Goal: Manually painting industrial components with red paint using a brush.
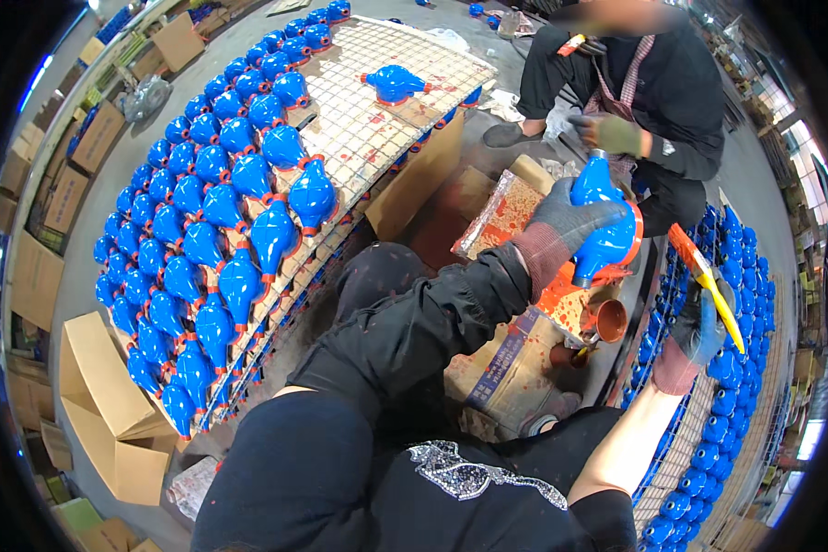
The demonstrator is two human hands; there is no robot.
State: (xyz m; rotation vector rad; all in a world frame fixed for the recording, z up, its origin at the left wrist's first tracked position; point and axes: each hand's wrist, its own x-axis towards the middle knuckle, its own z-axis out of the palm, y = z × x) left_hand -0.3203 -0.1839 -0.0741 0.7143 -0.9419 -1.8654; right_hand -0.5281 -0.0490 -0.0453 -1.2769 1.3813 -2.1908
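Note:
My left hand (561, 230), in a dark glove with a maroon cuff, grips a glossy blue bulb-shaped casting (607, 237) with an orange-red rim. It is held up in front of me, over a paint-spattered box (495, 219). In my gloved right hand (694, 333) is a paintbrush (706, 281) with a yellow handle and orange-red bristles pointing up. The brush is to the right of the casting, apart from it. Below the casting an orange-red paint pot (607, 320) lies tilted, and a smaller pot (569, 356) sits beneath it.
Rows of blue castings (223, 207) cover a wire-mesh rack (368, 120) on my left; one casting (396, 85) stands apart there. More castings (722, 368) fill a rack on my right. A co-worker (658, 101) sits opposite. Cardboard boxes (110, 405) stand at left.

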